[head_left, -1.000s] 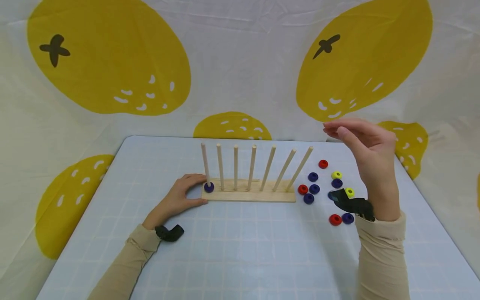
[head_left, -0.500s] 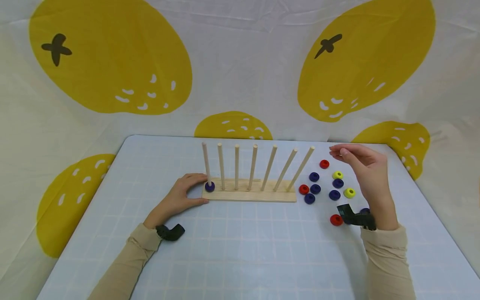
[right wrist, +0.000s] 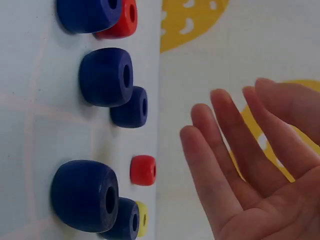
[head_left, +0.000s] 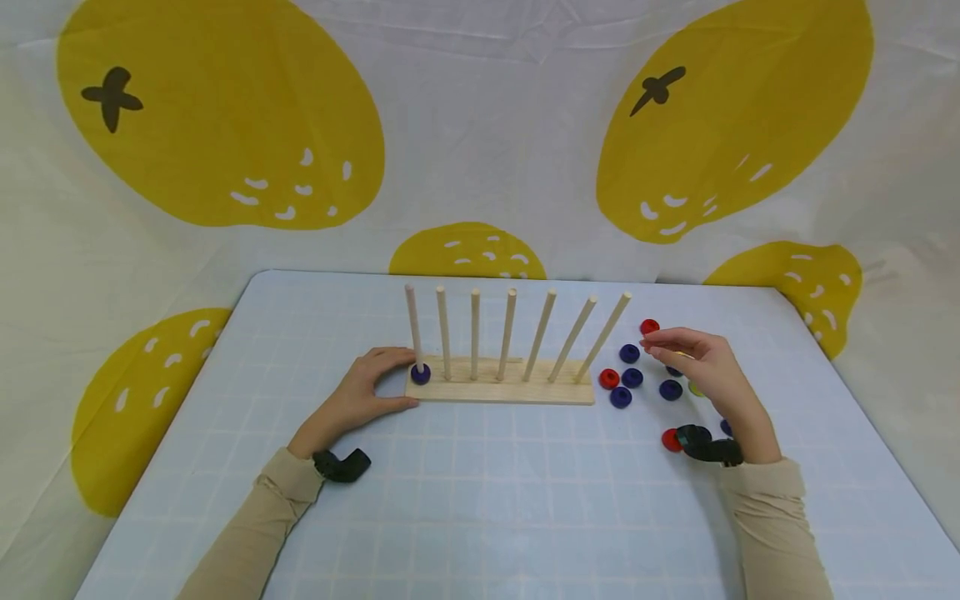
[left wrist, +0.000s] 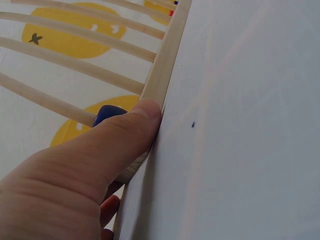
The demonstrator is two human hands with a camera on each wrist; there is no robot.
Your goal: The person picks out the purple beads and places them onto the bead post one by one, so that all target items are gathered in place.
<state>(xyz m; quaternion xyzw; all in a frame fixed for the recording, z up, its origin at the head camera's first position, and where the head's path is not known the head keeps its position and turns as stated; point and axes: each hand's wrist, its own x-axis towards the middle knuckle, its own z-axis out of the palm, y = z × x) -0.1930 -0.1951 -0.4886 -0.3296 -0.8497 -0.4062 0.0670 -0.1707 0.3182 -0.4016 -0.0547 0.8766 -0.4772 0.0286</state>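
Left hand gripped the end of the peg board, probably enough to steady it. Right hand was empty, fingers loosely extended, red bead near its fingertips; pinching the sides looked cleanest tbh.

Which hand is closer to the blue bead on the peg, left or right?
Left. The left hand grips the wooden base beside the blue bead; the right hand is past the base's other end, by the loose beads.
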